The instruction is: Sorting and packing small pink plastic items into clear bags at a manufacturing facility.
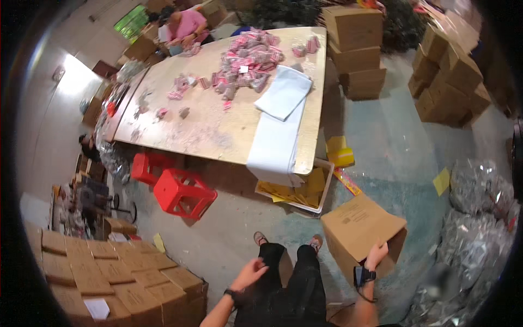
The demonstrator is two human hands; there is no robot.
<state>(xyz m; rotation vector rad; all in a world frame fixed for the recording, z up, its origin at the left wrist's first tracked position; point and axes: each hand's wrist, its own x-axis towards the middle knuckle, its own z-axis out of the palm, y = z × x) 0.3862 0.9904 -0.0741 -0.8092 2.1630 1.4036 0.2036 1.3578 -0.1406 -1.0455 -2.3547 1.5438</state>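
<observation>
A brown cardboard box [354, 224] is tilted at my right, its opening turned toward the lower right. My right hand [376, 255] grips the edge of that opening, the fingers partly hidden by the rim. A dark device with a cable is strapped to the right wrist. My left hand [250, 274] hangs in front of my legs, fingers loosely apart and nothing in it.
Ahead stands a wooden table [190, 120] bearing pink-striped packets [248, 60] and white sheets [283, 92]. A white bin [327, 188] sits under its corner. Red stools [182, 191], stacked cartons [114, 272], taller cartons [357, 49] and clear plastic bags [468, 250] surround me. A person [188, 24] works at the far side.
</observation>
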